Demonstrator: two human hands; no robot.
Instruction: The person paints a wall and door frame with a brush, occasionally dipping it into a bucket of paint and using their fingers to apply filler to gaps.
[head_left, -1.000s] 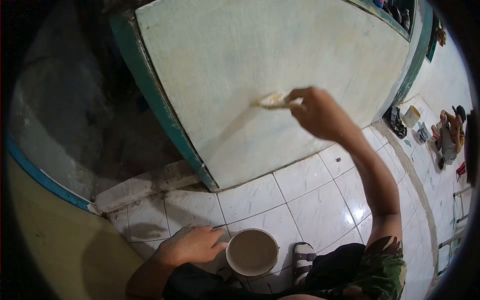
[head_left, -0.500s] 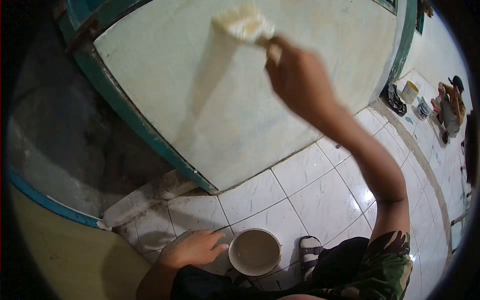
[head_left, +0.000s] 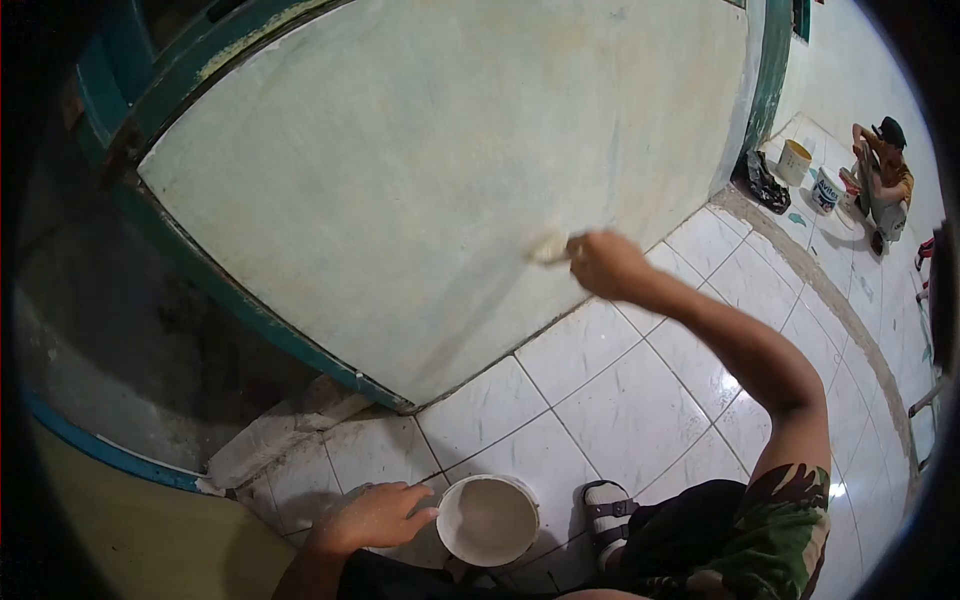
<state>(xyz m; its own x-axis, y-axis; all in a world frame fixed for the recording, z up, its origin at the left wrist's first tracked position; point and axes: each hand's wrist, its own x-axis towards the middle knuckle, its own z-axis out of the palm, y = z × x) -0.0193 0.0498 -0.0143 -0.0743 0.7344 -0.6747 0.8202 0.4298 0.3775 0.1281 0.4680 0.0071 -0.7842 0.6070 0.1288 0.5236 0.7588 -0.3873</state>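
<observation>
My right hand [head_left: 608, 266] is closed round the handle of a paintbrush [head_left: 547, 248], whose pale bristles are at the lower part of the whitish wall [head_left: 400, 180]. The brush is slightly blurred, and its shadow falls down the wall to the left. Below, on the tiles, stands a round bucket [head_left: 488, 520] with greyish contents. Just left of its rim is my left hand [head_left: 378, 516], palm down with fingers spread and nothing in it.
Green wooden framing [head_left: 250, 312] edges the wall on the left. At the far right a person [head_left: 885, 180] in a dark cap squats near a white labelled bucket [head_left: 827, 190], another bucket [head_left: 794, 162] and a black plastic bag [head_left: 766, 184]. My sandalled foot [head_left: 610, 515] is right of the bucket.
My right hand and the brush have moved down from the upper part of the wall. The view has shifted a little. My left hand remains beside the bucket.
</observation>
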